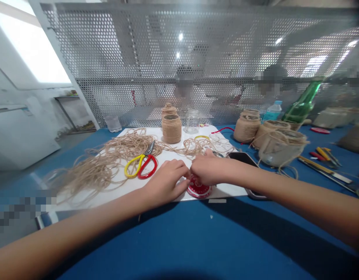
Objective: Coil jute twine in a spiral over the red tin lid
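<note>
My left hand [165, 181] and my right hand [208, 170] meet at the near edge of a white board [109, 192], both with fingers curled over a round red roll with white markings [198, 189] that lies flat there. The roll shows only partly below my right hand. Just left of my left hand lie scissors with one yellow and one red handle [141, 165]. A loose tangle of jute twine [103, 163] spreads over the board's left and middle. A twine-wrapped jar [171, 128] stands at the board's far side beside a clear glass jar [192, 121].
A dark phone [243, 158] lies right of my right hand. Several twine-wrapped jars [280, 146] and a green bottle [302, 103] stand at the right on the blue table [214, 241]. A ruler and coloured tools [325, 157] lie far right. A perforated metal screen [197, 58] closes the back.
</note>
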`<control>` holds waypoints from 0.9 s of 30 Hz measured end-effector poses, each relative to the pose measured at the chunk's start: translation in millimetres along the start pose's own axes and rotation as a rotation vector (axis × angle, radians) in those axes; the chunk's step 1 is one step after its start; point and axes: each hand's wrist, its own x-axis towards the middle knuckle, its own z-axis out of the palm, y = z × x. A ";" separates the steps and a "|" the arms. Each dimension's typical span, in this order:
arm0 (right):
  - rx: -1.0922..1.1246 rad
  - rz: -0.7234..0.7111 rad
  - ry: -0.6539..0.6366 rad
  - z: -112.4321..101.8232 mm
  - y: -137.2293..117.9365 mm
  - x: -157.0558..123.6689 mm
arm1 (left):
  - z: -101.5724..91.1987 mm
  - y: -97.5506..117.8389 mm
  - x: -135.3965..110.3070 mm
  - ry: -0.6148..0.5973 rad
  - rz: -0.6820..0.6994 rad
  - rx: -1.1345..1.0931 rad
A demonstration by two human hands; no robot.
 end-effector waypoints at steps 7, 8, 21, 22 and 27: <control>0.012 0.084 0.050 -1.1 1.2 -8.1 | 4.6 9.3 1.6 -0.020 0.100 0.080; 0.014 0.091 0.059 0.1 2.0 -8.5 | 4.9 9.6 2.5 -0.022 0.110 0.089; 0.108 0.078 0.167 18.3 10.0 -5.1 | 3.2 9.6 12.5 -0.066 0.219 0.305; 0.122 0.075 0.187 20.1 10.9 -6.5 | 2.4 10.3 14.1 -0.076 0.247 0.343; 0.191 0.066 0.300 31.5 13.9 -24.5 | 0.6 10.0 18.5 -0.093 0.311 0.376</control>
